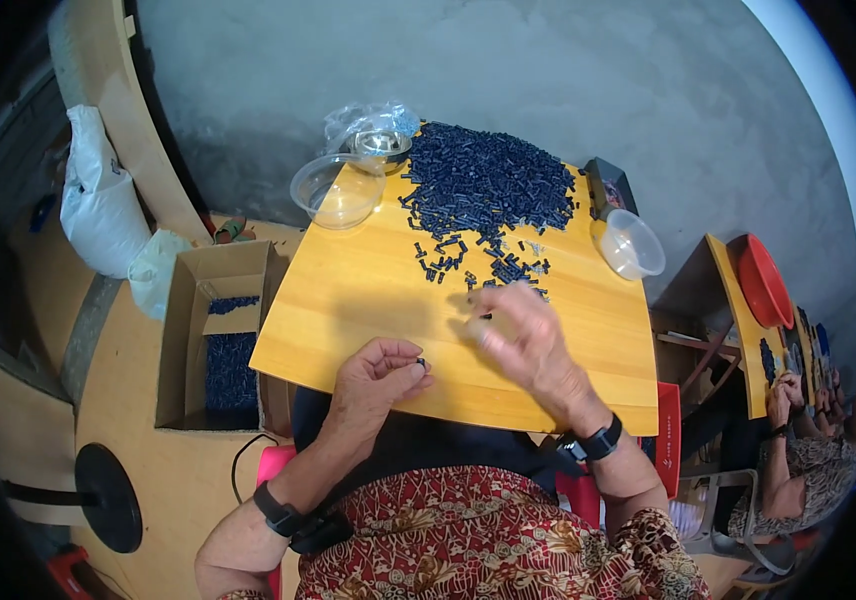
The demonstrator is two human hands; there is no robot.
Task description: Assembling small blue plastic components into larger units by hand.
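My left hand [373, 385] is closed near the table's front edge, thumb and fingers pinching a small dark plastic piece [422, 362]. My right hand [528, 345] hovers over the wooden table [328, 320], just in front of the loose pieces. Motion smears its fingers, and a dark spot shows by the fingertips, too blurred to name. Beyond lies a large heap of small dark blue plastic pieces [488, 180]. Scattered pieces [443, 258] lie on its near side, with a few small silvery bits [536, 248] to their right.
A clear plastic tub [338, 195], a metal bowl [380, 150] and a clear bag [353, 122] are at the far left. Another clear tub [633, 245] and a dark tray [610, 187] sit right. Left stands a cardboard box [180, 350]. Another person works beside a red basin [763, 280].
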